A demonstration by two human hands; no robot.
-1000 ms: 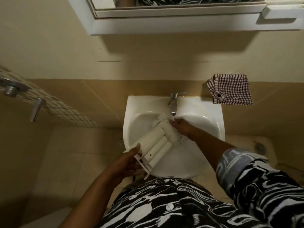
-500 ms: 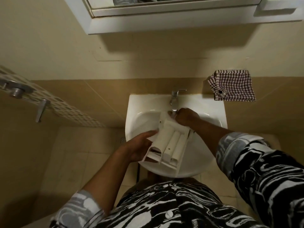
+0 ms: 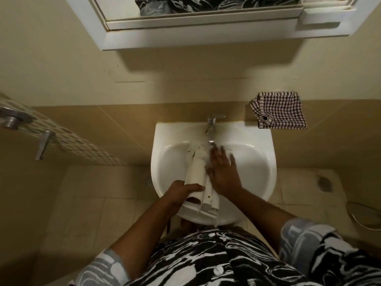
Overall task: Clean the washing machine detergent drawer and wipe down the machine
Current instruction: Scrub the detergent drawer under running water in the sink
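Evidently scrub step: white plastic detergent drawer (image 3: 196, 172) lengthwise over white ceramic sink (image 3: 177, 131); left hand (image 3: 181, 193) fingers clamped on end at sink's front; right hand (image 3: 223, 172) fingers spread flat on drawer. Next, probably: flip drawer, scrub compartments.

No text, label, brand, number or sign being made out anywhere in view.

Washbasin (image 3: 253, 168) bowl free at left and right; detergent drawer (image 3: 196, 172), left hand (image 3: 181, 191), right hand (image 3: 223, 174) block centre; faucet (image 3: 211, 129) overhangs back rim; mirror cabinet (image 3: 206, 36) juts at frame top
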